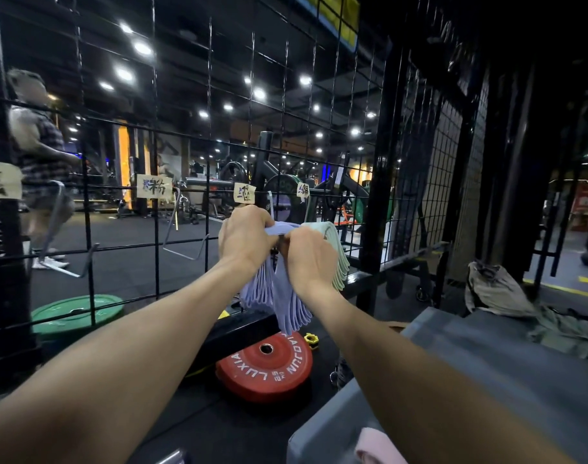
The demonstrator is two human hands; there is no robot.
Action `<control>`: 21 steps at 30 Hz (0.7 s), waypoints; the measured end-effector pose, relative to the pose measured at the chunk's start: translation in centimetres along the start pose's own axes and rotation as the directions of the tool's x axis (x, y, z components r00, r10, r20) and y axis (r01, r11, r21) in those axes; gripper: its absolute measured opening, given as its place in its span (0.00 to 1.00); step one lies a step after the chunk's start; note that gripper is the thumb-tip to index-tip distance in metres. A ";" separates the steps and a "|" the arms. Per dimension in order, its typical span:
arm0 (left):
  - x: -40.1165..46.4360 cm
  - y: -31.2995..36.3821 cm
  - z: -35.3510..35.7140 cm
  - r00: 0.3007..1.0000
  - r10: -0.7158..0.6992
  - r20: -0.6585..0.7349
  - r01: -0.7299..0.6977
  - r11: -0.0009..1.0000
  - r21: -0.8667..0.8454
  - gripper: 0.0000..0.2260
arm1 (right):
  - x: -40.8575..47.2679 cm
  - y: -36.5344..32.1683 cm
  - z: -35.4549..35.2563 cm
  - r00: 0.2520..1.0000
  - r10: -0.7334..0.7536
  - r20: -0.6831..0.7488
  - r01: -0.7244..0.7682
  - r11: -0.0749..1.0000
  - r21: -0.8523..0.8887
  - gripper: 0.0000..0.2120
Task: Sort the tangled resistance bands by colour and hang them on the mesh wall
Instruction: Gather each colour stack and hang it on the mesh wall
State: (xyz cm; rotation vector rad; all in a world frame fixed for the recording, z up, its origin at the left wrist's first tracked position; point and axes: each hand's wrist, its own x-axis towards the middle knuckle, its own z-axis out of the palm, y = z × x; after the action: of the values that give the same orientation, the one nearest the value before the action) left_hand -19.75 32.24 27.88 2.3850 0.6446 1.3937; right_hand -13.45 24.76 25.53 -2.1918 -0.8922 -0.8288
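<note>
Two hands: both are working at the mesh wall (pixel 185 135), raised together at the top of a bundle of bands.
Left hand (pixel 244 237): fingers are curling round the top of the lavender resistance bands (pixel 286 306), gripping them.
Right hand (pixel 306 259): fingers are curling in and pinching the same lavender bunch at its top, touching the left hand.
Lavender resistance bands: they are hanging in loops from the two hands, drooping down in front of the lower bar of the mesh wall; whether they are already over a hook cannot be told.
Pale green resistance bands (pixel 337 252): they are draping just right of the lavender ones, partly behind the right hand.
Paper labels: one (pixel 244 193) is sitting on the mesh just above the left hand, another (pixel 153 186) further left, another (pixel 302 189) to the right.
Wire hook (pixel 185 239): it is sticking out from the mesh left of the hands, bare.
Red weight plate (pixel 264 366): it is lying flat on the floor below the bands.
Green weight plate (pixel 77 311): it is lying behind the mesh at lower left.
Grey bin (pixel 486 380): it is standing at lower right, with a pink band (pixel 378 445) showing at its near edge.
Person behind mesh (pixel 40 155): blurred, at far left.
</note>
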 end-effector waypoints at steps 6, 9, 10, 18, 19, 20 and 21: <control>-0.3 -0.4 -0.3 1.000 0.026 0.009 -0.026 1.000 0.013 0.05 | 0.6 -0.5 0.2 0.989 0.125 0.078 -0.139 0.968 0.208 0.09; -0.5 -0.9 -0.2 0.992 0.121 0.030 -0.121 0.992 0.027 0.10 | 0.9 -0.3 -0.3 0.983 0.154 0.098 -0.176 0.943 0.282 0.16; -0.7 -1.2 -0.2 0.985 0.164 0.059 -0.167 0.985 0.044 0.10 | 0.9 -0.3 -0.4 0.982 0.156 0.105 -0.180 0.941 0.285 0.17; -1.7 -3.4 1.9 0.996 -0.088 -0.017 0.083 0.974 -0.210 0.15 | 0.9 -1.3 -0.9 0.988 0.125 0.095 -0.147 0.947 0.286 0.07; -1.9 -3.4 2.0 0.996 -0.092 -0.021 0.084 0.968 -0.236 0.15 | 0.8 -1.3 -1.0 0.988 0.126 0.088 -0.146 0.949 0.280 0.07; -1.9 -3.4 2.3 0.995 -0.099 -0.034 0.088 0.968 -0.237 0.15 | 0.8 -1.2 -1.0 0.988 0.129 0.084 -0.147 0.949 0.280 0.07; -2.0 -3.4 2.6 0.993 -0.109 -0.045 0.095 0.964 -0.247 0.14 | 0.8 -1.1 -0.9 0.988 0.129 0.088 -0.149 0.948 0.280 0.07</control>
State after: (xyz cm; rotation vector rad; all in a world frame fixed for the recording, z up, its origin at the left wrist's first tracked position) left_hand -19.12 34.05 23.58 2.0983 0.5650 1.4137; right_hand -14.11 25.02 27.05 -2.0108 -0.8225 -0.5229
